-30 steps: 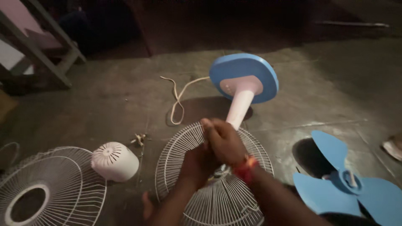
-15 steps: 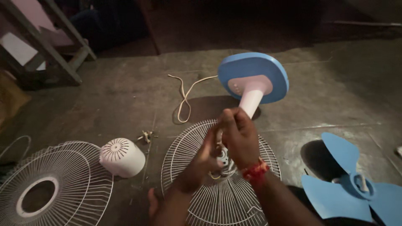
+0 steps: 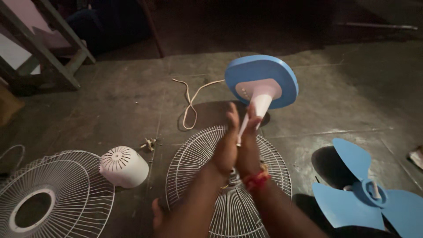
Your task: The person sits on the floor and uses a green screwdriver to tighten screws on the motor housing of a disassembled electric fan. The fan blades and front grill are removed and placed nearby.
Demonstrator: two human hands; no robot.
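Observation:
A dismantled fan lies on the concrete floor, its round blue base point(image 3: 261, 78) tipped up toward me on a white stem point(image 3: 261, 107). My left hand point(image 3: 226, 145) and my right hand point(image 3: 249, 143) are pressed palm to palm with fingers straight, clamped around the lower end of that stem. A red band point(image 3: 256, 180) circles my right wrist. Under my hands lies a white wire grille point(image 3: 194, 161). What sits between my wrists is hidden.
A white domed motor cover point(image 3: 123, 166) and a second wire grille point(image 3: 44, 194) lie at left, small metal hardware point(image 3: 150, 143) between them. A blue three-blade propeller point(image 3: 365, 198) lies at right. A pale cord point(image 3: 191, 103) trails behind. A wooden frame point(image 3: 53, 57) stands far left.
My hands went from curled and gripping to flat, palms together with fingers stretched up along the stem. The view shifted slightly, so the fan base now sits a little to the right.

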